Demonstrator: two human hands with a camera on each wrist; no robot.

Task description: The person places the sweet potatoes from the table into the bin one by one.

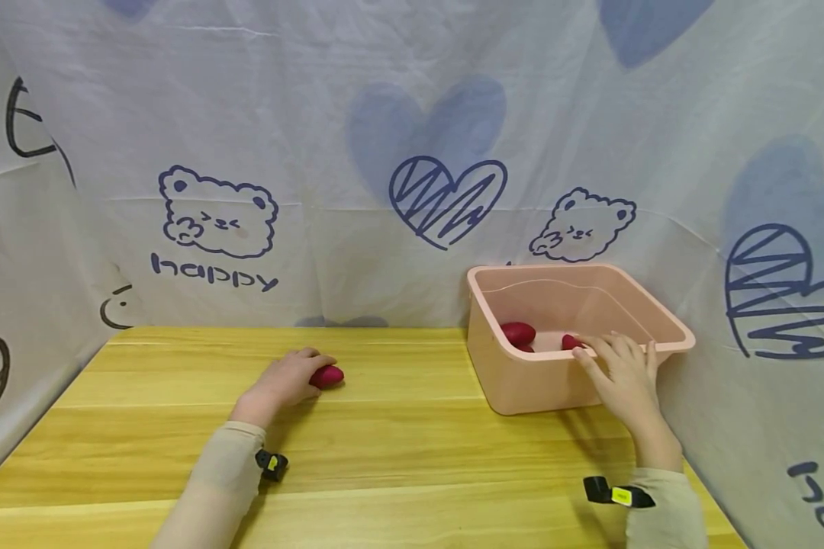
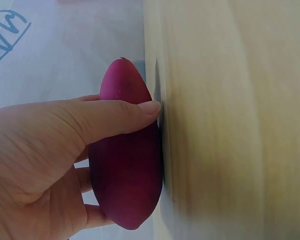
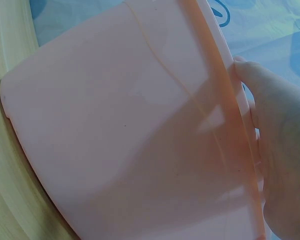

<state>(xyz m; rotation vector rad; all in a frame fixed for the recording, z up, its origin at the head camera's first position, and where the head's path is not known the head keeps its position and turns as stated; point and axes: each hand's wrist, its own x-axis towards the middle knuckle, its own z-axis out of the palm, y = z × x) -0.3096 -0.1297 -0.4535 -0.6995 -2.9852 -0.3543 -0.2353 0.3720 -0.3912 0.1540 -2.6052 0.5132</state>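
Note:
My left hand [image 1: 290, 381] grips a purple-red sweet potato [image 2: 125, 175] low at the wooden tabletop. In the left wrist view the thumb lies across its upper part and the other fingers pass behind it. The same sweet potato [image 1: 327, 376] shows its far end in the head view. Over at the right, my right hand [image 1: 625, 381] holds the near rim of a pink plastic bin [image 1: 549, 381], fingers hooked over the edge. Its thumb presses the rim in the right wrist view, while the fingertips are mostly hidden there.
Inside the bin lie more purple-red sweet potatoes [image 1: 518, 333], partly hidden by its near wall. The wooden table [image 1: 398, 457] ends at a white printed cloth [image 1: 316, 152] hanging behind it and along both sides. The bin stands at the back right, close to the cloth.

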